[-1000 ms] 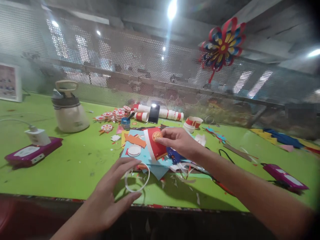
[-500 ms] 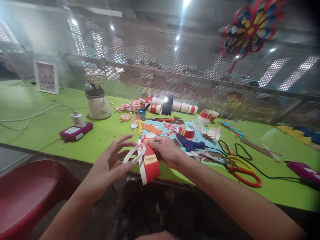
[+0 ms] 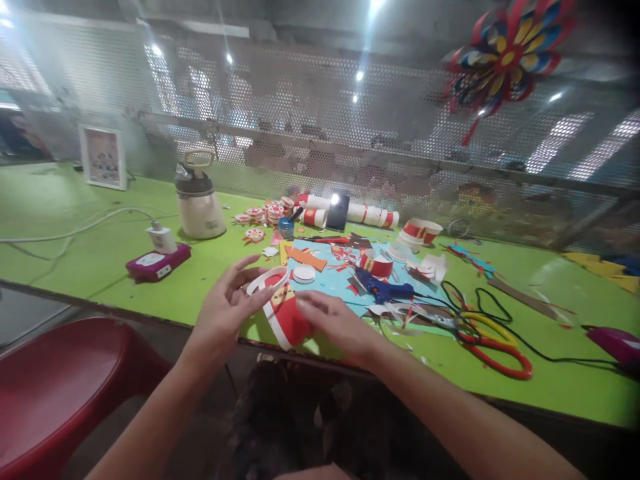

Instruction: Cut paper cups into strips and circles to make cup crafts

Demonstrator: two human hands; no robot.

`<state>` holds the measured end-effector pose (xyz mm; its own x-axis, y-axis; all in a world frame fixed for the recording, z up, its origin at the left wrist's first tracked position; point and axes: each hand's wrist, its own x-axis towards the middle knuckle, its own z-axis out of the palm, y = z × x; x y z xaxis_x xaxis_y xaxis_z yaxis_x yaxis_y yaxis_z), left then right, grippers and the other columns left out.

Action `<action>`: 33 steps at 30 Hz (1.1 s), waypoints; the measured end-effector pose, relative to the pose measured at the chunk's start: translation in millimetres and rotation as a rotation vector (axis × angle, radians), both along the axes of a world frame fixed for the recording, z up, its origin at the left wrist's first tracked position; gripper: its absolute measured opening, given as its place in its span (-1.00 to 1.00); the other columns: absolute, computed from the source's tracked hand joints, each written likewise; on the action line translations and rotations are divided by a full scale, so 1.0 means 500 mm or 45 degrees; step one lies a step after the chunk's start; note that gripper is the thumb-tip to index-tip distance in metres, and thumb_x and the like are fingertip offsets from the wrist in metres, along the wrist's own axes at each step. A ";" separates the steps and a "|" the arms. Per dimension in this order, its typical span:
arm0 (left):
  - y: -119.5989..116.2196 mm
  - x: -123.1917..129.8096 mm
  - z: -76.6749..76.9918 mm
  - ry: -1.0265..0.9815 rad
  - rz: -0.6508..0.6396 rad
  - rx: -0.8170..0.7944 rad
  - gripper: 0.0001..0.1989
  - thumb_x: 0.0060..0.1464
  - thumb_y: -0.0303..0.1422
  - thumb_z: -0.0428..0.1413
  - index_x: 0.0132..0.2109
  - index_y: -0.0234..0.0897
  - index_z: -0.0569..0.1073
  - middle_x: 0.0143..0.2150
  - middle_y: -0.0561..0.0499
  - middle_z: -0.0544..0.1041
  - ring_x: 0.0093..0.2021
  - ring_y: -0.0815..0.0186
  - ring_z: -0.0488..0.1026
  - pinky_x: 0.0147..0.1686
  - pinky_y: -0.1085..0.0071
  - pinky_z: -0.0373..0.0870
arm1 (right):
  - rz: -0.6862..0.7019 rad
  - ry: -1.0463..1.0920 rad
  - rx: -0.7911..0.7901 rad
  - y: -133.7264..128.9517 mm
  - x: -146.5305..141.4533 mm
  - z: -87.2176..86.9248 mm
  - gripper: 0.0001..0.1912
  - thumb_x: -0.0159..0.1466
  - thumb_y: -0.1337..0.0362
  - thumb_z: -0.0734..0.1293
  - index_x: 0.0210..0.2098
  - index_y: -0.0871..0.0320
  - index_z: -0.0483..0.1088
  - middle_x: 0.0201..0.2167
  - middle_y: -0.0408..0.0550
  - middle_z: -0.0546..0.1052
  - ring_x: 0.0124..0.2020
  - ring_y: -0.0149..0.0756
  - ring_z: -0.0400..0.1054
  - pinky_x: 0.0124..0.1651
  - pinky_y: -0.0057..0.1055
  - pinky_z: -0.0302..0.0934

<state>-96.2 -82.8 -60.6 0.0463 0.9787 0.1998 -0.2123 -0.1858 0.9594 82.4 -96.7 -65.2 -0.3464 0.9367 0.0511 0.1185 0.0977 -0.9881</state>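
Head view: past the right fingers [image 3: 313, 307], the green desk [image 3: 100, 260] has blue paper [image 3: 330, 287], big scissors [image 3: 443, 321] and a glue gun [image 3: 387, 290], which could get in their way. Right fingers pinch a red cup piece [image 3: 293, 320]; left fingers [image 3: 253, 303] grip a white ring [image 3: 267, 273] beside it. Both look cut already. I can't tell if the 2 are stuck together.

white ring [image 3: 268, 274]: thin, intact, tilted, at upper l. end of red paper-cup piece [image 3: 290, 319]. latter: curved, slanted, white band along l. edge, yellow panel w/ dark chars nr top.
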 end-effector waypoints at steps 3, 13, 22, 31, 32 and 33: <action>-0.007 0.001 -0.002 0.024 0.047 0.036 -0.33 -0.11 -0.22 0.31 0.13 -0.31 0.32 0.00 -0.16 0.49 0.09 0.04 0.40 0.05 0.19 0.38 | 0.036 -0.093 0.105 -0.021 0.006 -0.008 -0.61 0.22 0.06 0.32 -0.07 0.18 0.44 -0.15 -0.01 0.56 -0.18 -0.22 0.43 -0.15 -0.35 0.30; -0.002 -0.018 -0.075 0.653 0.351 0.153 -0.32 -0.06 -0.19 0.23 0.18 -0.32 0.23 0.02 -0.20 0.46 0.02 0.10 0.44 0.07 0.11 0.32 | -0.277 -0.858 0.369 0.012 0.011 -0.026 -0.71 0.24 0.29 0.30 -0.05 0.18 0.45 -0.28 0.05 0.59 -0.30 -0.14 0.44 -0.24 -0.28 0.23; -0.013 -0.008 -0.065 1.630 0.446 0.413 -0.54 0.10 -0.24 0.08 0.13 -0.26 0.32 0.01 -0.18 0.48 0.05 -0.03 0.34 0.02 0.02 0.23 | -0.299 -1.377 0.727 -0.022 0.011 -0.038 -0.83 0.29 0.29 0.27 -0.21 0.21 0.46 -0.29 0.16 0.53 -0.22 0.02 0.37 -0.27 -0.21 0.19; -0.052 0.018 -0.066 1.675 0.282 0.595 -0.54 0.09 -0.26 0.10 0.12 -0.23 0.26 0.01 -0.16 0.38 0.03 0.02 0.31 -0.02 0.11 0.29 | -0.343 -1.473 0.920 -0.028 0.013 -0.060 -0.83 0.30 0.29 0.24 -0.35 0.19 0.42 -0.34 0.09 0.44 -0.24 -0.04 0.26 -0.25 -0.19 0.18; -0.054 0.022 -0.067 1.681 0.267 0.584 -0.55 0.10 -0.25 0.10 0.12 -0.21 0.25 -0.01 -0.15 0.37 0.00 0.02 0.33 -0.05 0.11 0.31 | -0.343 -1.469 0.925 -0.027 0.014 -0.061 -0.84 0.30 0.28 0.25 -0.36 0.19 0.42 -0.34 0.09 0.43 -0.23 -0.04 0.25 -0.25 -0.19 0.18; -0.054 0.027 -0.068 1.689 0.258 0.574 -0.55 0.10 -0.24 0.10 0.12 -0.21 0.24 -0.02 -0.15 0.37 -0.02 0.03 0.34 -0.08 0.12 0.33 | -0.342 -1.464 0.929 -0.027 0.016 -0.062 -0.83 0.30 0.27 0.25 -0.36 0.19 0.42 -0.34 0.08 0.43 -0.23 -0.04 0.25 -0.25 -0.19 0.18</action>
